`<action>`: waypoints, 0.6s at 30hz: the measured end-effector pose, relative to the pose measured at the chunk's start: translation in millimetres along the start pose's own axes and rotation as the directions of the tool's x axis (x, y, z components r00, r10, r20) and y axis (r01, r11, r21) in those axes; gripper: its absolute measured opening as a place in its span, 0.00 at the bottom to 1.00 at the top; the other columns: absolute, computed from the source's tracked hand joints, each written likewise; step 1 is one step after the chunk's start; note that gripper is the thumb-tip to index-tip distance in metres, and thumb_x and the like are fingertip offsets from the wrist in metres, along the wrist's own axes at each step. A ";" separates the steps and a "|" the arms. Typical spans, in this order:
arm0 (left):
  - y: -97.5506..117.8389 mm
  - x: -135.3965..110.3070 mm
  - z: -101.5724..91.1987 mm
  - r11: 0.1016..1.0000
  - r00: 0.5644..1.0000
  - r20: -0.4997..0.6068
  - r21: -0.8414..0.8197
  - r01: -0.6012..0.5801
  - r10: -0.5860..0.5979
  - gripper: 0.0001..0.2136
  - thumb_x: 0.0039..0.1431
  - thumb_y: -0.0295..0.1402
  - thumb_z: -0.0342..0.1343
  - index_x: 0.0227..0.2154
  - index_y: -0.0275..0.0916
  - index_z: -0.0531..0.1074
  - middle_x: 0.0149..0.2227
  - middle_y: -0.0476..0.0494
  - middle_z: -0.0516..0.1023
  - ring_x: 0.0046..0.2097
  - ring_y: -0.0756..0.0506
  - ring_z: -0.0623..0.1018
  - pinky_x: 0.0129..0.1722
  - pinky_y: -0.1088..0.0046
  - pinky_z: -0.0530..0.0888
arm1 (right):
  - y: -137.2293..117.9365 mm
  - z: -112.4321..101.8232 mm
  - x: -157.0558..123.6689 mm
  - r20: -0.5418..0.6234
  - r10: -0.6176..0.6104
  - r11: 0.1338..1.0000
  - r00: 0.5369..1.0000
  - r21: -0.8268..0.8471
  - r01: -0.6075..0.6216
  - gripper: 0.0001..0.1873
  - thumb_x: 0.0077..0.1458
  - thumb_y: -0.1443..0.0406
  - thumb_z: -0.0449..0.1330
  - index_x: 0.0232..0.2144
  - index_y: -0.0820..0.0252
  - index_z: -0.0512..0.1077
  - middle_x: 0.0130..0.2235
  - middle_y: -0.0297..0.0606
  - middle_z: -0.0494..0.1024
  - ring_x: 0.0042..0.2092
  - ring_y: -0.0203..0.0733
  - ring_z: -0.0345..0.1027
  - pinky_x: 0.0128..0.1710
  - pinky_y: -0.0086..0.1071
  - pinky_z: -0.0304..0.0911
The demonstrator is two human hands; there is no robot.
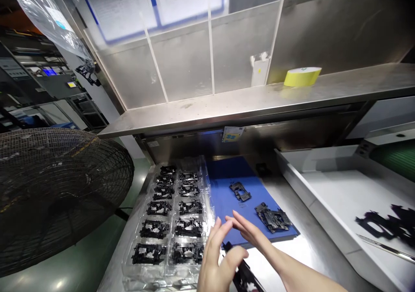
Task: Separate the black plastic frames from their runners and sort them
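Note:
My left hand [215, 259] is low in the middle, its fingers raised and its thumb curled over a black plastic part [245, 278] that pokes out beneath it. Just to the right, my right hand [254, 236] is stretched out flat with the fingers apart, holding nothing, and its fingertips nearly touch the left hand's. Both hands hover over the near edge of a blue mat [223, 199]. Two more black parts [240, 191] [272, 217] lie on that mat. To the left, a clear blister tray [207, 184] holds several black parts in two columns.
A white bin [327, 188] on the right holds black parts [389, 225] and a thin metal tool [382, 246]. A steel shelf [259, 104] above carries a yellow tape roll [302, 76]. A large black fan [55, 197] stands at left. A plastic bag [42, 15] hangs top left.

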State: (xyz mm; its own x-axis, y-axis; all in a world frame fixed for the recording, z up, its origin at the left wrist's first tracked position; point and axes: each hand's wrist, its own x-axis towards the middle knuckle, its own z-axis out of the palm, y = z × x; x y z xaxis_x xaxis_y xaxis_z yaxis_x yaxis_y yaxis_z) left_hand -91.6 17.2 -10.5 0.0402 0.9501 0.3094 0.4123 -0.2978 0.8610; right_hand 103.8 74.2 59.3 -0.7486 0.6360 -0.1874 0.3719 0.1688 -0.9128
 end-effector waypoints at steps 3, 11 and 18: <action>-12.2 4.1 -4.9 0.821 0.896 -0.023 0.412 -0.395 0.443 0.18 0.54 0.30 0.65 0.47 0.56 0.75 0.63 0.45 0.69 0.71 0.35 0.56 0.70 0.48 0.57 | -3.5 6.5 1.4 0.023 -0.046 0.998 0.999 0.039 0.045 0.58 0.50 0.55 0.70 0.72 0.57 0.41 0.73 0.45 0.44 0.71 0.54 0.42 0.69 0.43 0.42; -6.8 10.7 -9.4 0.644 0.815 0.100 0.561 -0.520 0.571 0.17 0.53 0.31 0.66 0.44 0.56 0.75 0.60 0.47 0.66 0.72 0.39 0.49 0.73 0.51 0.43 | -5.8 12.1 5.1 0.009 -0.106 0.991 0.994 0.088 0.105 0.54 0.52 0.61 0.69 0.72 0.57 0.44 0.71 0.47 0.49 0.70 0.55 0.45 0.68 0.44 0.49; 4.1 13.8 -15.2 0.599 0.796 0.134 0.588 -0.543 0.590 0.09 0.54 0.34 0.64 0.37 0.56 0.76 0.51 0.48 0.76 0.72 0.42 0.46 0.73 0.52 0.38 | 4.5 19.7 1.5 -0.027 -0.091 0.995 0.995 0.035 0.092 0.56 0.49 0.55 0.71 0.71 0.56 0.45 0.72 0.47 0.47 0.70 0.59 0.42 0.68 0.46 0.48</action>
State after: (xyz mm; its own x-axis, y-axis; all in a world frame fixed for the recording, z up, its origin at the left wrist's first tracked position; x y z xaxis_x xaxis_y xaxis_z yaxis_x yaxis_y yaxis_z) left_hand -103.3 27.6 3.5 0.3974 0.5935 0.6999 0.7606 -0.6397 0.1106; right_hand 93.5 61.1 47.8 -0.7645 0.6377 -0.0938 0.2818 0.1998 -0.9384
